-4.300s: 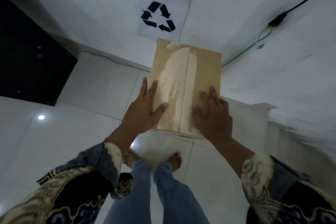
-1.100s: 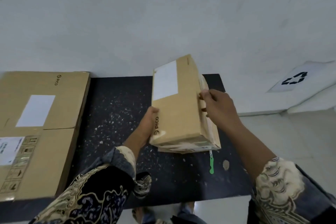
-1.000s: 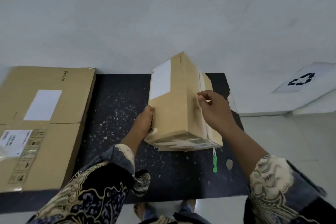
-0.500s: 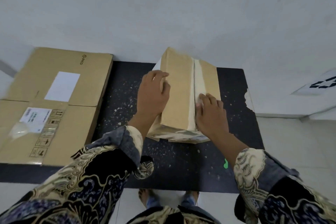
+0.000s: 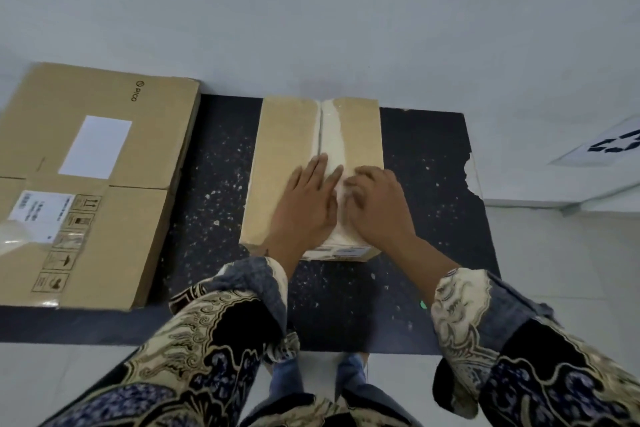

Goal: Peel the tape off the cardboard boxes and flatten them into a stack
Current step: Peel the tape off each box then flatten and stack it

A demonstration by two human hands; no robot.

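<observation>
Cardboard is what the head camera mostly shows: a small box [image 5: 304, 156] lies flat-side-up on a dark speckled mat [image 5: 214, 163] on the floor, its far end against the white wall [image 5: 311, 10]. A pale strip runs along its centre seam [image 5: 334, 135], looking like torn paper where tape once sat, though whether any tape remains I cannot tell. The left hand [image 5: 306, 204] rests flat on the box, fingers [image 5: 320, 168] straight and together beside the seam. The right hand [image 5: 377, 208] sits just beside it, its fingers [image 5: 362, 180] curled down at the seam as if picking or prying at it; what they grip, if anything, is blurred. To the left a larger box [image 5: 104, 184] lies on the mat, with labels and handling symbols, apparently still unflattened. A recycling sign [image 5: 613, 146] lies at the right edge. I judge the work early: neither box looks collapsed, and no stack is visible.
</observation>
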